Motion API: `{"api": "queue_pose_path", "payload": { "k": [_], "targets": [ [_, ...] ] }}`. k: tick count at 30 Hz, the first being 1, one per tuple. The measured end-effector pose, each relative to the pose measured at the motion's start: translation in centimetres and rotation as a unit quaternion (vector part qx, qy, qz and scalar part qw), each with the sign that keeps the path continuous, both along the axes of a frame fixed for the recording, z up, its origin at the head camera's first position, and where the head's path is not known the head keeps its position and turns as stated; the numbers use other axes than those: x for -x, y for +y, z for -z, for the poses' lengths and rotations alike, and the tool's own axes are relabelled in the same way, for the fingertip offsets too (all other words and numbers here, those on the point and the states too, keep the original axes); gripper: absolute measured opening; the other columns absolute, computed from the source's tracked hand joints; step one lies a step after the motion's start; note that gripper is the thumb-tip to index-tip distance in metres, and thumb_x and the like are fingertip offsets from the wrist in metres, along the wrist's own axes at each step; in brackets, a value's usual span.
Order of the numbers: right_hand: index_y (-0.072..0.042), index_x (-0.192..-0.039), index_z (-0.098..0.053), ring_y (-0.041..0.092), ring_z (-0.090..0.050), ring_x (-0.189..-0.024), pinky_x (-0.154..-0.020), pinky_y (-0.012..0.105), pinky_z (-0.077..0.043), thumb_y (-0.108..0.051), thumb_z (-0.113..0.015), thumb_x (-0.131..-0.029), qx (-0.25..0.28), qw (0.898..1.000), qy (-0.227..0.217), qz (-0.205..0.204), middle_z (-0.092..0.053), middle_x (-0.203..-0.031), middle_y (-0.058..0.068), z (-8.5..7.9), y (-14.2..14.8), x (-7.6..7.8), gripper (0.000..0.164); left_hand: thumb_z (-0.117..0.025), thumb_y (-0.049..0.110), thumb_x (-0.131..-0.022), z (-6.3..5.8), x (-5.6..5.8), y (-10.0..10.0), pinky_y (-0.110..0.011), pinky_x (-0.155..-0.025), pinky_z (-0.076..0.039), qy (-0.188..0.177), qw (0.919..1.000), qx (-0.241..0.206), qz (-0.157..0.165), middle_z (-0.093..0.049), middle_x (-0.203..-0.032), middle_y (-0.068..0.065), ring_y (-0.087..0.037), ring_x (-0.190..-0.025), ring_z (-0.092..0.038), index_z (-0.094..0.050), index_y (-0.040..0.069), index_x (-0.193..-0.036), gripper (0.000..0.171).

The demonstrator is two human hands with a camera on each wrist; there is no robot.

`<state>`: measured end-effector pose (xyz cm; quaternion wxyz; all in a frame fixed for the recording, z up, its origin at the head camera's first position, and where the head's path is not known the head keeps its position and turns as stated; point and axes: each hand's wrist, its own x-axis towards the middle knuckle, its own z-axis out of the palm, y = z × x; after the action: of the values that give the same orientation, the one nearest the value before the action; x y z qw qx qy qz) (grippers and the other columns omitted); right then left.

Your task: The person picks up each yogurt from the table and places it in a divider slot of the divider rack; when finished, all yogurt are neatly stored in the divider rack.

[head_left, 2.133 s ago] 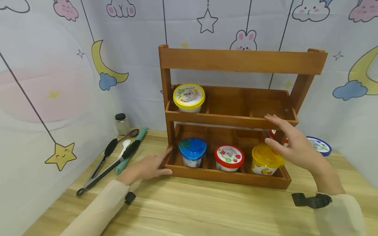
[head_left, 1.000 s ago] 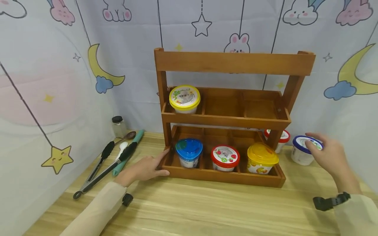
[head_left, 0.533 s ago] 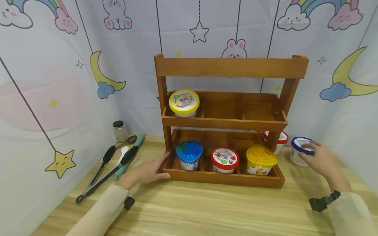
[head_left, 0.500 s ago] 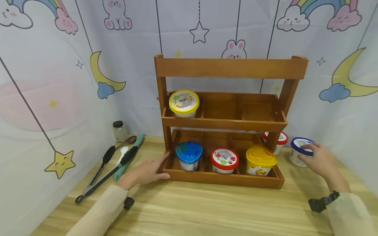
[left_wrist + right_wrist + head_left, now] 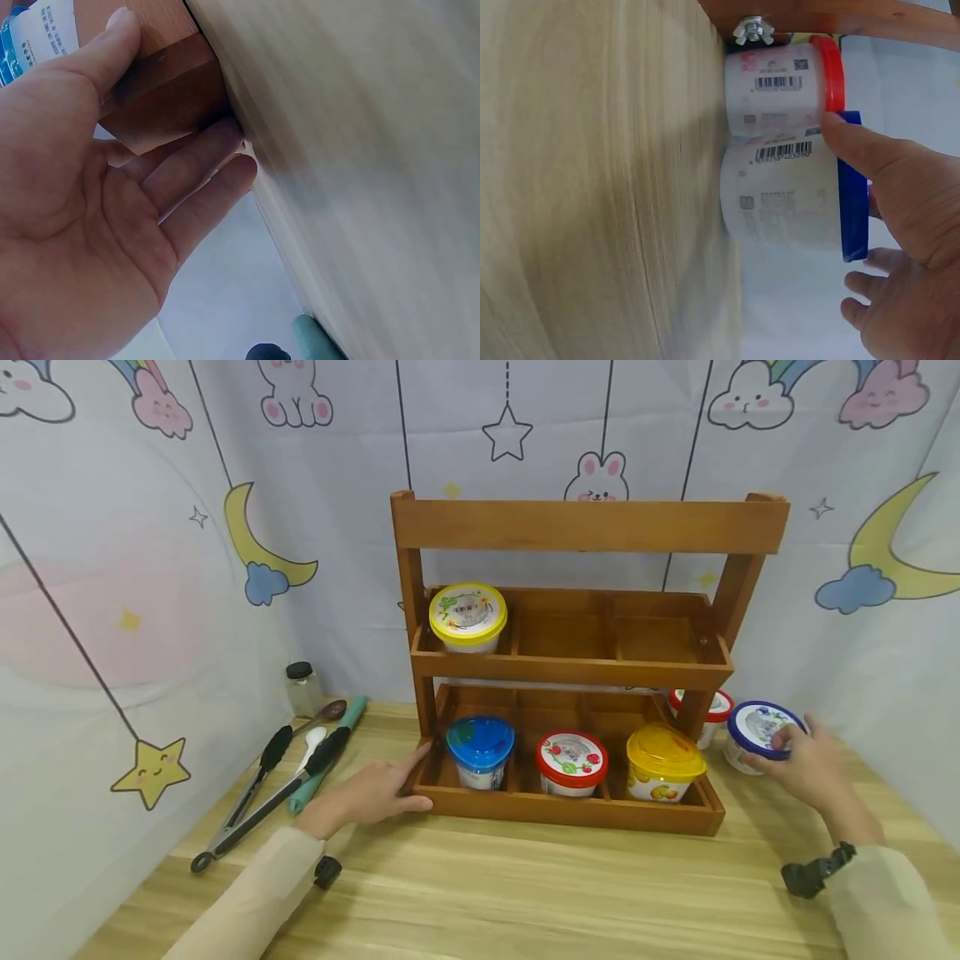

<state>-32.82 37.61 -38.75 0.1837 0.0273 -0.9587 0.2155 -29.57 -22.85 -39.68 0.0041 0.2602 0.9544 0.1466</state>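
My left hand [image 5: 372, 793] holds the lower left corner of a two-tier wooden rack [image 5: 562, 814], thumb on its front board and fingers at its side. To the right of the rack, my right hand [image 5: 813, 768] grips a white tub with a blue lid [image 5: 757, 727] by the lid. In the right wrist view the thumb lies over the lid's rim; the other fingers are partly hidden behind it. That tub stands close beside a red-lidded tub [image 5: 780, 90], partly hidden behind the rack's post in the head view.
The upper tier bears a yellow-lidded tub [image 5: 468, 614]. Below sit a blue-lidded cup [image 5: 480, 747], a red-lidded tub with strawberries [image 5: 572, 762] and a yellow-lidded cup [image 5: 665, 760]. At left lie tongs [image 5: 277, 802], spoons and a green-handled tool, near a glass jar [image 5: 303, 691].
My right hand went from beside the rack to the blue-lidded tub, took hold of it and shifted it left, closer to the red-lidded tub. My left hand has stayed on the rack.
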Motion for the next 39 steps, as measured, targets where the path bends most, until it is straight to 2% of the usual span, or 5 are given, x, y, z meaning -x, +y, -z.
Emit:
{"api": "queue_pose_path", "payload": {
  "k": [12,19,26,36,39],
  "targets": [
    [-0.002,-0.076,-0.053,0.069,-0.030,-0.122,-0.094,0.078,-0.029,-0.031,-0.082,-0.084,-0.014,0.999,0.018,-0.027,-0.031,-0.134,0.053,-0.3,-0.5,0.1,0.041,-0.063,0.049,-0.096,-0.2,0.3,0.0,-0.053,-0.095,-0.048,-0.004,1.0000,0.007,0.001,-0.069,-0.093,-0.018,-0.030,-0.093,-0.066,-0.022,0.001,-0.158,0.088],
    [-0.003,-0.078,-0.056,0.070,-0.038,-0.112,-0.089,0.076,-0.036,-0.028,-0.086,-0.079,-0.014,0.999,0.020,-0.040,-0.035,-0.132,0.051,-0.9,-0.7,-0.4,0.039,-0.063,0.049,-0.096,-0.4,0.2,0.0,-0.055,-0.099,-0.045,0.000,1.0000,0.009,0.000,-0.064,-0.122,-0.029,-0.041,-0.109,-0.064,-0.023,0.000,-0.157,0.088],
    [-0.001,-0.084,-0.056,0.052,-0.050,-0.096,-0.076,0.063,-0.044,-0.035,-0.086,-0.080,-0.011,0.997,0.062,-0.036,-0.051,-0.117,0.038,-3.2,-0.9,-1.1,0.045,-0.062,0.052,-0.096,0.0,0.4,0.1,-0.054,-0.099,-0.046,0.010,0.9999,0.004,0.005,-0.060,-0.129,-0.031,-0.041,-0.111,-0.063,-0.022,0.000,-0.158,0.090],
    [0.000,-0.097,-0.051,0.056,-0.041,-0.107,-0.080,0.070,-0.043,-0.043,-0.079,-0.085,0.016,0.997,0.065,-0.023,-0.044,-0.128,0.038,-7.0,-2.5,-4.0,0.053,-0.066,0.047,-0.094,-0.1,0.3,-0.1,-0.051,-0.091,-0.050,0.028,0.9995,0.002,0.018,-0.064,-0.078,-0.013,-0.026,-0.086,-0.065,-0.026,-0.004,-0.155,0.089],
    [-0.001,-0.097,-0.051,0.060,-0.037,-0.114,-0.085,0.074,-0.039,-0.041,-0.080,-0.085,0.014,0.997,0.076,-0.028,-0.039,-0.136,0.039,-8.5,-3.0,-4.8,0.051,-0.066,0.048,-0.094,0.1,0.2,0.0,-0.051,-0.090,-0.050,0.031,0.9993,-0.001,0.020,-0.066,-0.082,-0.016,-0.027,-0.086,-0.066,-0.026,-0.005,-0.154,0.089]
  ]
}}
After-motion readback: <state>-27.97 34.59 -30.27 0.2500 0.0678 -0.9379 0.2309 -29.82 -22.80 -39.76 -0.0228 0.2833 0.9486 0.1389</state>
